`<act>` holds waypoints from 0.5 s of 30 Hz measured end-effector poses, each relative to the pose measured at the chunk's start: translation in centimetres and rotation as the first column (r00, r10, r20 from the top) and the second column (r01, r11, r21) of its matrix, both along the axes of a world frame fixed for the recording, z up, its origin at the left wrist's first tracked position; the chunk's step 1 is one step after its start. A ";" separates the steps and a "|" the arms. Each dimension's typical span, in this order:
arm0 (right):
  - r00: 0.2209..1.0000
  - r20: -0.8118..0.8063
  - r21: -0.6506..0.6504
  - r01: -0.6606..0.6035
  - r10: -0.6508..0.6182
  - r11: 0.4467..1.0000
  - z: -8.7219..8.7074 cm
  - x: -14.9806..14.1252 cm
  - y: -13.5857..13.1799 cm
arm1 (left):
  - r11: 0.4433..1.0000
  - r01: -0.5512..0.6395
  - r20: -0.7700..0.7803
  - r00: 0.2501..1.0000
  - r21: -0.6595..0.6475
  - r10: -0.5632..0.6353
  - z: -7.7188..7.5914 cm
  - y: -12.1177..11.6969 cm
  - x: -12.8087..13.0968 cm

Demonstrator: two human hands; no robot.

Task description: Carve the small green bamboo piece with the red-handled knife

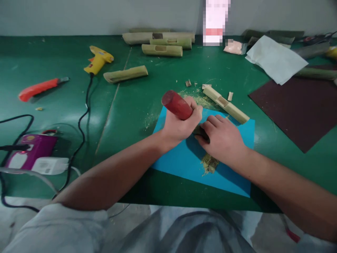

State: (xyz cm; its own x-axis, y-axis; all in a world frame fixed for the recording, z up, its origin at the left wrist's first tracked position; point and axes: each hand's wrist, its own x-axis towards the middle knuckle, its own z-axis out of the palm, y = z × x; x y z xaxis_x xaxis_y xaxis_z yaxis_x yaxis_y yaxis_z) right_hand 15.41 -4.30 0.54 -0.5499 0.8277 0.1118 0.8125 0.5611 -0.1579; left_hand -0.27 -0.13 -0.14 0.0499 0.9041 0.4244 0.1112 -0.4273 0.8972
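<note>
My left hand (pixel 181 121) is wrapped round the thick red handle (pixel 177 104) of a tool whose working end is hidden below the fist. Close beside it, my right hand (pixel 222 135) grips a dark, rounded piece (pixel 202 133) that looks like bamboo, mostly covered by the fingers. Both hands are over a blue sheet (pixel 171 158). Pale shavings (pixel 210 163) lie on the sheet under my right wrist. Just beyond the hands rests a split bamboo tube (pixel 234 109) with a rectangular cutout, its near end over the sheet's far edge.
On the green table (pixel 137 98) are a yellow glue gun (pixel 98 59) with a black cord, a red-handled cutter (pixel 39 89) and a purple power box (pixel 34 151) at left. Several bamboo tubes (pixel 162 50) line the back. A dark brown sheet (pixel 297 109) and white paper (pixel 276 59) lie right.
</note>
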 end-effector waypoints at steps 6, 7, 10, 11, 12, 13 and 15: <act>1.000 -0.019 -0.042 -0.016 0.015 0.999 0.1 -0.5 0.0 | 1.000 -0.007 0.016 1.000 -0.008 0.007 -0.4 -0.6 0.3; 1.000 -0.014 -0.059 -0.011 0.010 0.998 0.1 -0.5 0.1 | 0.999 -0.005 0.033 0.999 -0.041 0.007 -0.4 -0.7 0.4; 1.000 0.002 -0.075 -0.021 0.022 0.997 0.4 -0.5 0.0 | 0.986 -0.064 0.153 0.984 -0.154 0.088 0.3 -0.1 0.2; 1.000 0.009 -0.060 -0.029 0.030 0.998 0.4 -0.4 0.0 | 0.980 -0.043 0.167 0.983 -0.195 0.076 0.8 0.3 -0.1; 0.999 0.015 -0.037 -0.040 0.040 0.999 0.5 -0.3 -0.1 | 0.982 0.015 0.168 0.986 -0.188 0.017 1.4 0.7 -0.6; 0.998 0.019 -0.010 -0.054 0.054 0.998 0.5 -0.1 -0.1 | 0.986 0.078 0.157 0.986 -0.148 -0.055 2.1 1.2 -1.2; 0.996 0.015 0.044 -0.090 0.089 0.995 0.5 0.3 -0.1 | 0.986 0.111 0.138 0.986 -0.124 -0.094 3.4 1.9 -2.7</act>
